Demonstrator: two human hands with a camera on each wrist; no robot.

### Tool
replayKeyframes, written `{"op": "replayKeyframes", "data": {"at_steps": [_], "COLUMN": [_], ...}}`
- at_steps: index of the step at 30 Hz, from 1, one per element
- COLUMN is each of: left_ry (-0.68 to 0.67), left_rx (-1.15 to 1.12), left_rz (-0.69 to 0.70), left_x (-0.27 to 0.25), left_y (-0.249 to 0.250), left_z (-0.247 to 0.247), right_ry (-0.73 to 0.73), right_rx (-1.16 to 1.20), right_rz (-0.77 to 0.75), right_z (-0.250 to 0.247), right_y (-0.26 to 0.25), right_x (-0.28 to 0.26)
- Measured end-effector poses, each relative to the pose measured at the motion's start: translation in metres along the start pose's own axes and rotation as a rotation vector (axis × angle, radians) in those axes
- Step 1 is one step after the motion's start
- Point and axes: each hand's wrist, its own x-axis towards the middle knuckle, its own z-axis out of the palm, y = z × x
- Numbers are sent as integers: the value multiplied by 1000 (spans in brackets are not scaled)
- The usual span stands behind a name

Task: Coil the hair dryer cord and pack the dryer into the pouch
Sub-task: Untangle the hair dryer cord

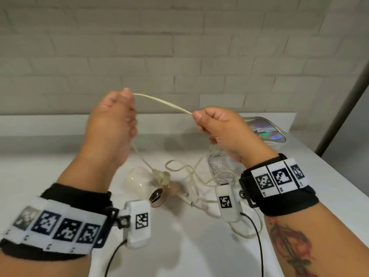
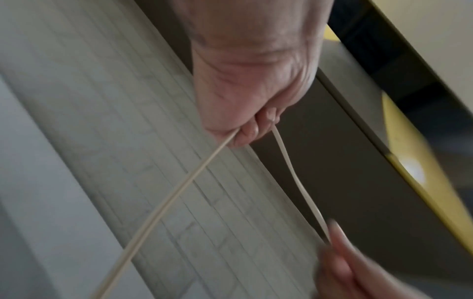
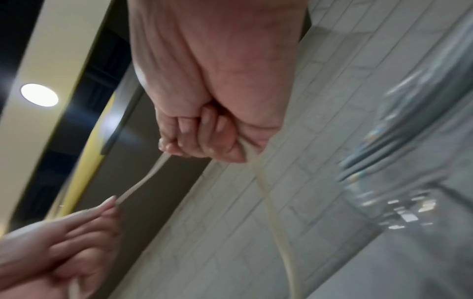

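Note:
A cream cord (image 1: 162,102) stretches in the air between both hands. My left hand (image 1: 117,114) is raised and pinches one end of that stretch; the cord (image 2: 179,186) leaves its fist in two strands. My right hand (image 1: 216,124) grips the cord (image 3: 266,194) in a closed fist. From the left hand the cord drops to the cream hair dryer (image 1: 139,182), which lies on the white table (image 1: 189,246) with a tangle at its handle. Loose loops lie beside it. The iridescent pouch (image 1: 265,129) sits behind my right hand.
A clear plastic bag (image 1: 221,166) lies under my right wrist. A white brick wall (image 1: 179,47) backs the table. The table's right edge (image 1: 335,172) runs diagonally near my right forearm. Black cables hang from both wrist cameras.

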Motion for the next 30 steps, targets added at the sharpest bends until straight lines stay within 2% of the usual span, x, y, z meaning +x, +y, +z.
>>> {"op": "replayKeyframes", "data": {"at_steps": [3, 6, 10, 12, 15, 18, 21, 23, 25, 30], "left_ry": [128, 122, -73, -178, -308, -451, -572, -567, -505, -239], "left_rx": [-117, -165, -124, -12, 223, 479, 534, 522, 461, 307], "left_rz": [11, -47, -265, -308, -307, -258, -157, -50, 21, 164], "left_x": [7, 0, -10, -14, -22, -29, -33, -32, -28, -18], "left_y": [5, -3, -10, -8, -3, 3, 6, 9, 13, 24], "left_z": [-24, -34, -39, -39, -32, -19, 0, 11, 16, -1], "right_ry": [82, 155, 212, 181, 90, -23, -171, -208, -203, -212], "right_rx": [49, 126, 208, 180, 59, -169, -387, -411, -314, 63], "right_rz": [33, 38, -28, -68, -139, -204, -247, -267, -267, -107], "right_z": [-12, -16, -19, -20, -19, -13, 1, 8, 6, -15], "right_y": [15, 16, 1, -8, -20, -31, -41, -44, -43, -22], "right_x": [1, 2, 3, 3, 2, -3, -9, -11, -10, -9]}}
